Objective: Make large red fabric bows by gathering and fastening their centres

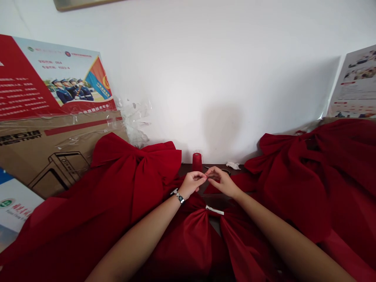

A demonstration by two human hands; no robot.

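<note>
Bow of red cloth point(188, 243) lies just below the hands, a metal hair clip point(214, 210) on its knot. Left hand point(191, 184) and right hand point(221, 182) meet above the bow, each grip a narrow fingertip pinch on something too fine to tell. Beyond them, a spool of red thread point(197, 162) stands on the desk point(185, 169).

The left arm point(138, 239) and the right arm point(289, 241) reach up from the bottom corners. The left hand point(192, 184) and the right hand point(221, 181) meet in the middle, fingertips point(205, 177) pinched close together.
</note>
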